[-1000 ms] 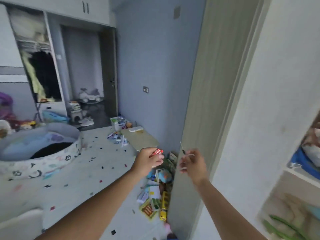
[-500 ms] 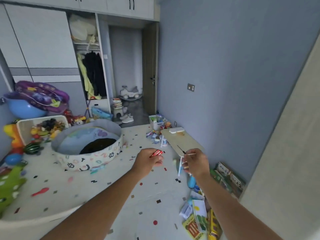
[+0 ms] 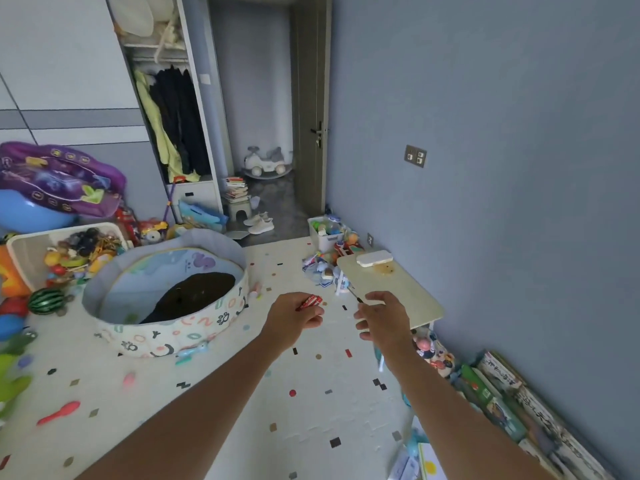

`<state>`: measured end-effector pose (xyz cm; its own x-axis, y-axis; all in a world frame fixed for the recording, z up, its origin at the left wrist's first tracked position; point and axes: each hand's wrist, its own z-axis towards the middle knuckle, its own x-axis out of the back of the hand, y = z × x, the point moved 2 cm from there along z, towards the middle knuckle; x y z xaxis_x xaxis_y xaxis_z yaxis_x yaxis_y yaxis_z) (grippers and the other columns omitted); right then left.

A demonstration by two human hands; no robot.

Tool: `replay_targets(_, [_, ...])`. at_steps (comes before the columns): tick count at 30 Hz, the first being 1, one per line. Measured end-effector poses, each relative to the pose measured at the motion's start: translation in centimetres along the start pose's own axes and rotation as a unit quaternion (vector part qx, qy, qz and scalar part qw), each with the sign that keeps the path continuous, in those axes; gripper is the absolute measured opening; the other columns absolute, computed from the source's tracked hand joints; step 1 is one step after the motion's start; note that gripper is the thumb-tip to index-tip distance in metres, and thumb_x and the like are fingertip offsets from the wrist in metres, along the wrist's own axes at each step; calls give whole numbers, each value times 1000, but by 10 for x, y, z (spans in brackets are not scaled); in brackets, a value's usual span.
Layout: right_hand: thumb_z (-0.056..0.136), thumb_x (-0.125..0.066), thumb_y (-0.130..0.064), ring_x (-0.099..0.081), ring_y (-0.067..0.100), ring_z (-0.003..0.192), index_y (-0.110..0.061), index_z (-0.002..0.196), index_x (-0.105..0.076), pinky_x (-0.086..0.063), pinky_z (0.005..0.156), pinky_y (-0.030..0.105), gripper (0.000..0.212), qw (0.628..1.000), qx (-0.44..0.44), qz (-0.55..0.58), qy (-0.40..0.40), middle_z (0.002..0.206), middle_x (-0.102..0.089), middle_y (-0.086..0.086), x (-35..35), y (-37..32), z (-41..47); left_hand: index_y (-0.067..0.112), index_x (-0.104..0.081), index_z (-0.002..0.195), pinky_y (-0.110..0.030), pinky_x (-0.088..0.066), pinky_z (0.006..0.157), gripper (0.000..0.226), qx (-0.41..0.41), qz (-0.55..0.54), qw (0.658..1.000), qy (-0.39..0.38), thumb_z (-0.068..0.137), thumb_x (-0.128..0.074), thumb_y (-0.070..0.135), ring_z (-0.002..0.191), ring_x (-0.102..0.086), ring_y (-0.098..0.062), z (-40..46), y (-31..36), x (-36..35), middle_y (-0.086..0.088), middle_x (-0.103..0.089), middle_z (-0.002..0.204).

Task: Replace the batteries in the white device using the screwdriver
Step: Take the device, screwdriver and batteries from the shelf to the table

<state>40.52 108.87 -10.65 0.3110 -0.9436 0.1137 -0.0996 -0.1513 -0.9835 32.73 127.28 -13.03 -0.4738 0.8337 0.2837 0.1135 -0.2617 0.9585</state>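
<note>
My left hand (image 3: 294, 318) is held out at mid-frame, closed on red batteries (image 3: 310, 302) whose ends stick out above the fingers. To its right, my right hand (image 3: 382, 317) pinches a thin screwdriver (image 3: 354, 294), its dark tip pointing up and left. The white device (image 3: 374, 258) lies flat at the far end of a low cream table (image 3: 398, 289) standing against the blue wall, beyond and to the right of both hands. Neither hand touches the table or the device.
A round fabric play pool (image 3: 166, 292) sits on the speckled floor mat at left, with toy bins (image 3: 65, 251) behind it. Loose toys (image 3: 325, 268) lie by the table's far end. Books (image 3: 512, 400) lean along the wall at right. A doorway (image 3: 263, 133) opens ahead.
The view has swung left, away from the wooden cabinet, toward the room and the low table. Both hands keep their hold on the batteries and the screwdriver and now hang near the table's near corner.
</note>
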Motion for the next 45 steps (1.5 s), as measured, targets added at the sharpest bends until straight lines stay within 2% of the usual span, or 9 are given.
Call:
replay_targets(4, [92, -66, -10, -63, 21, 57, -17, 103, -61, -54, 51, 27, 14, 999, -10, 9, 31, 79, -75, 11, -41, 4, 85, 0, -75, 93, -34, -63, 81, 11, 1, 5, 1000, -24, 88, -69, 9, 77, -78, -21, 105, -32, 10, -19, -76, 86])
replay_targets(8, [92, -67, -12, -66, 20, 57, -16, 106, -63, -55, 50, 25, 15, 997, -34, 16, 66, 79, -76, 10, -72, 12, 173, -8, -71, 92, -36, -63, 80, 14, 12, -1, 998, -69, 87, -69, 5, 79, -78, -27, 208, -57, 11, -28, -70, 83])
replay_targets(12, [92, -69, -12, -66, 20, 58, -16, 108, -64, -59, 54, 29, 17, 993, -63, 36, 97, 78, -76, 8, -94, 23, 263, -5, -73, 94, -35, -64, 75, 12, 32, -12, 994, -107, 86, -68, 3, 79, -75, -33, 309, -75, 2, -28, -70, 83])
replay_targets(16, [92, -68, -12, -67, 21, 61, -14, 113, -64, -57, 56, 29, 22, 989, -65, 52, 118, 84, -78, 11, -111, 37, 369, 4, -74, 100, -28, -61, 63, 14, 57, 11, 988, -142, 89, -67, 11, 78, -76, -25, 409, -96, -19, -19, -76, 91])
replay_targets(22, [92, -65, -11, -67, 16, 60, -15, 112, -65, -57, 54, 28, 20, 984, -94, 73, 134, 83, -78, 10, -144, 65, 525, 9, -74, 103, -33, -63, 63, 16, 101, 24, 980, -170, 91, -67, 16, 75, -77, -18, 560, -148, -54, -6, -77, 87])
replay_targets(26, [91, -65, -10, -67, 15, 60, -16, 110, -66, -58, 57, 30, 20, 977, -132, 70, 151, 81, -79, 7, -160, 78, 606, 9, -74, 100, -36, -64, 64, 13, 129, 25, 972, -196, 91, -68, 16, 76, -77, -18, 646, -180, -70, -5, -76, 86])
replay_targets(35, [91, -66, -8, -68, 15, 61, -12, 96, -71, -57, 57, 29, 8, 942, -192, 90, 261, 79, -79, 5, -188, 117, 786, 9, -70, 111, -33, -62, 61, 20, 144, 28, 934, -325, 94, -64, 16, 85, -75, -21, 846, -261, -127, -5, -74, 94])
replay_targets(42, [90, -67, -9, -69, 19, 65, -13, 96, -70, -59, 59, 33, 7, 903, -222, 131, 344, 79, -79, 3, -188, 169, 883, 6, -68, 112, -30, -61, 62, 20, 159, 55, 897, -409, 94, -64, 15, 86, -72, -24, 954, -305, -189, -19, -72, 101])
replay_targets(45, [90, -67, -10, -70, 19, 65, -14, 95, -70, -60, 60, 34, 7, 888, -231, 139, 373, 79, -79, 2, -176, 203, 926, 8, -69, 110, -29, -61, 62, 17, 146, 68, 885, -438, 95, -65, 15, 85, -73, -25, 995, -332, -230, -17, -73, 100])
